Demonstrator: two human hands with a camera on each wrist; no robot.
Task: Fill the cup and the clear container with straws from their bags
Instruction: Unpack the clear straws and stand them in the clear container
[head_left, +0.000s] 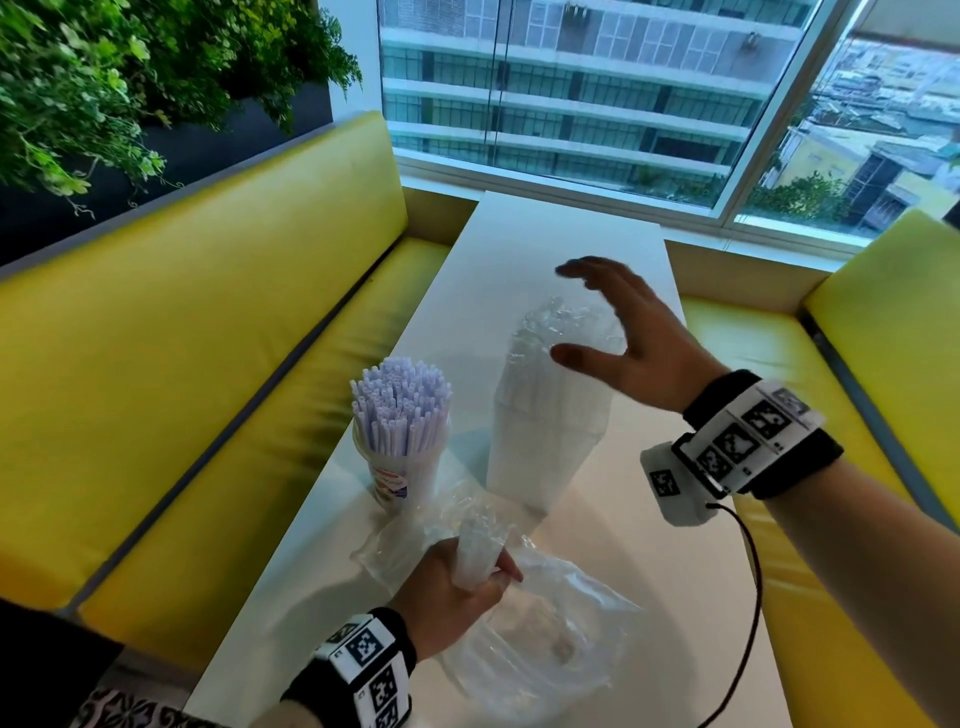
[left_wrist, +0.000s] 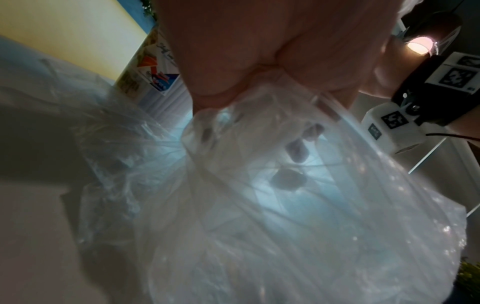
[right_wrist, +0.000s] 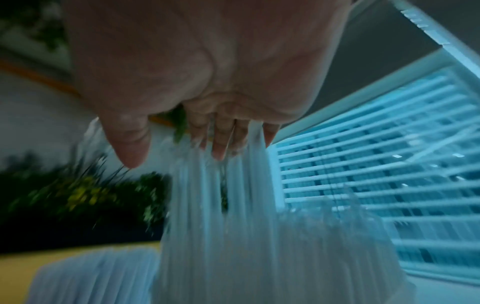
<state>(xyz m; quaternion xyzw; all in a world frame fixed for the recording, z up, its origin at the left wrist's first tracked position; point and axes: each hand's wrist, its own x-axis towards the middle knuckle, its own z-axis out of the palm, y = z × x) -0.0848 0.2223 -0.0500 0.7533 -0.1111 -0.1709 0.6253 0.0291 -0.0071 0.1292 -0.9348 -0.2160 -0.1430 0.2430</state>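
Note:
A printed cup (head_left: 390, 480) packed with white straws (head_left: 400, 405) stands at the table's left side. To its right a tall upright bundle of pale straws in clear plastic (head_left: 548, 415) stands on the table; its lower part looks like a clear faceted container (head_left: 535, 478). My right hand (head_left: 587, 317) hovers open over the top of that bundle, fingers spread; the blurred right wrist view shows the straight fingers (right_wrist: 218, 144) just above the straw tops (right_wrist: 233, 226). My left hand (head_left: 483, 571) grips the bunched neck of a crumpled clear bag (head_left: 545, 649) near the front edge, and the bag (left_wrist: 259, 205) hangs below the fist.
The narrow white table (head_left: 545, 234) runs toward a window. Yellow bench seats (head_left: 208, 322) flank it on both sides. A green plant (head_left: 104, 78) hangs at the upper left. A black cable (head_left: 748, 597) trails from my right wrist band.

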